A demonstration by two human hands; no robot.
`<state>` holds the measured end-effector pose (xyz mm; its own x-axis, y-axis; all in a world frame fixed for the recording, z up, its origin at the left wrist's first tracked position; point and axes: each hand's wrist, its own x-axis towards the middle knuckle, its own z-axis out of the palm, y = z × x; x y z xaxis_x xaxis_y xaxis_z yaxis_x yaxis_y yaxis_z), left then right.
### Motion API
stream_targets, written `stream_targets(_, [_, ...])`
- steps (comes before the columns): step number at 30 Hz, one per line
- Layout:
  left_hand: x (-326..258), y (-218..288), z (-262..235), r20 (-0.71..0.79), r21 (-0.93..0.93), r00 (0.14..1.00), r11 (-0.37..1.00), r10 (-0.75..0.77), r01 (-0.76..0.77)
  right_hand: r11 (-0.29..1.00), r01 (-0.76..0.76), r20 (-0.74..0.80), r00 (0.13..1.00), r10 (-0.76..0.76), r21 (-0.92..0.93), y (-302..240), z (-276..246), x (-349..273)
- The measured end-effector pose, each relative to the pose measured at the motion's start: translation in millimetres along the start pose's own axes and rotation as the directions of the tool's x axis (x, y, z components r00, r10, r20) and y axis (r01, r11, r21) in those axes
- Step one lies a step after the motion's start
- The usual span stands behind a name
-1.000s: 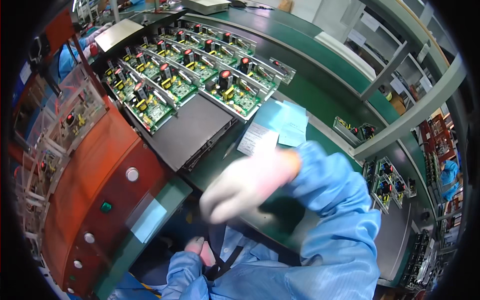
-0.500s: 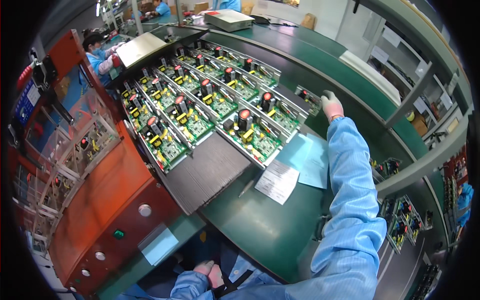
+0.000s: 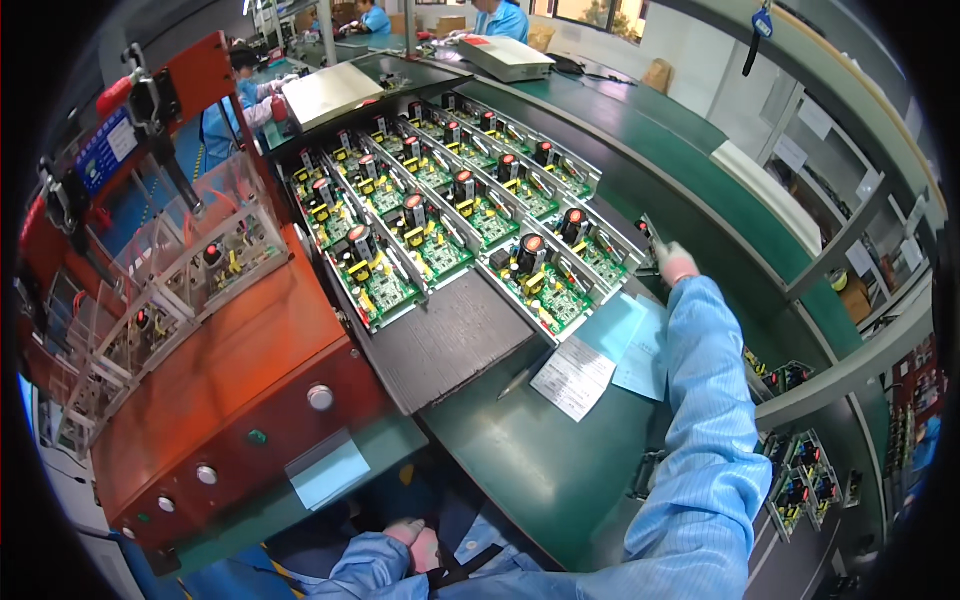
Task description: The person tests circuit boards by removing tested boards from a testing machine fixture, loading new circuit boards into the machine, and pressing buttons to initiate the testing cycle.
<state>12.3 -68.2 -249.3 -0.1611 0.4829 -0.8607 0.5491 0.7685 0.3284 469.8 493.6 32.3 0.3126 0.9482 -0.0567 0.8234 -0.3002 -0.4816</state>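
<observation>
My right hand (image 3: 676, 263), in a pale glove with a pink cuff, stretches out at the right of the rows of boards. Its fingers are closed on the edge of a circuit board (image 3: 645, 236), which is tilted and seen mostly edge-on, partly behind the hand. My left hand (image 3: 416, 543) rests low against my lap, its fingers curled in and nothing visible in them. Several green circuit boards (image 3: 548, 285) with black red-topped capacitors, yellow parts and metal side rails stand in rows on a dark ribbed mat (image 3: 448, 342).
Blue papers (image 3: 640, 355), a printed sheet (image 3: 573, 379) and a pen (image 3: 516, 383) lie on the green bench (image 3: 520, 455). A red machine (image 3: 220, 400) with clear fixtures stands left. More boards (image 3: 800, 480) are at right, beyond a grey frame bar (image 3: 830, 385). Co-workers sit at the back.
The circuit board in my right hand has gone from lying nearly flat to tilted up on edge. My view has turned left, shifting the scene rightward. The left hand stays in my lap.
</observation>
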Motion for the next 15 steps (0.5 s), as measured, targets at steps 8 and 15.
stream_targets(8, [-8,-5,-2,-0.011,-0.029,0.992,0.992,0.125,-0.125,0.924,-0.199,-0.062,0.971,0.231,0.325,6,-38,-46])
stream_targets(15, [4,-8,7,-0.057,-0.065,0.968,0.967,0.243,-0.246,0.822,0.193,-0.187,0.976,-0.107,0.535,-38,-118,-122])
